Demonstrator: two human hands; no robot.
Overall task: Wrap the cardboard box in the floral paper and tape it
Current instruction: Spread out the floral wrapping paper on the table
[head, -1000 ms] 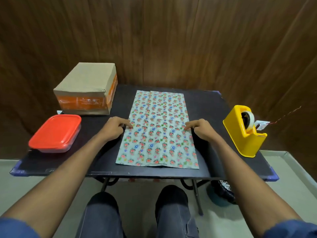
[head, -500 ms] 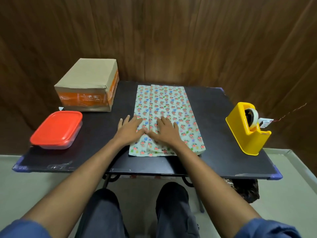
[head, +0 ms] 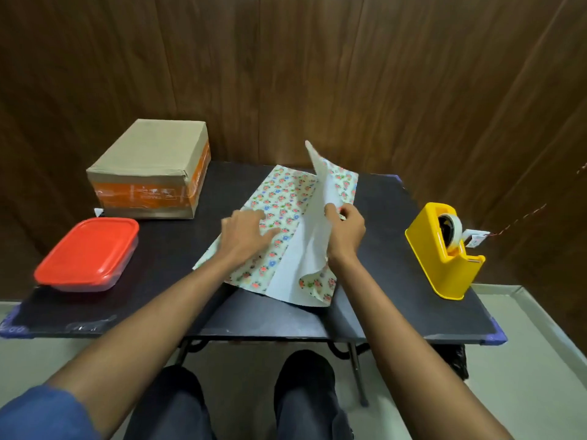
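Dark wood panelling fills the upper half of the frame behind a small black table (head: 390,223) whose corners are capped in blue. At the centre of the frame the floral paper (head: 282,198) lies on the table, and it has changed since half a second ago: then it lay folded and flat under both palms, now its right-hand flap is lifted, showing the plain white underside and standing up toward the upper centre. The right hand (head: 346,230) has left its flat press and pinches the raised flap between thumb and curled fingers, just right of centre. The left hand (head: 246,236) has shifted a little left and rests on the printed side, fingers fairly straight and spread, holding the sheet down. The cardboard box (head: 149,166) sits where it was at the upper left of the table, well apart from the paper, with an orange printed band along its near face; the lettering on that band is too small and blurred to read. A clear container with a red lid (head: 87,249) stays at the left edge. At the right edge, the yellow tape dispenser (head: 444,252) holds its roll, unmoved, and no brand name can be made out on it. Dark trouser knees fill the lower centre beneath the table.
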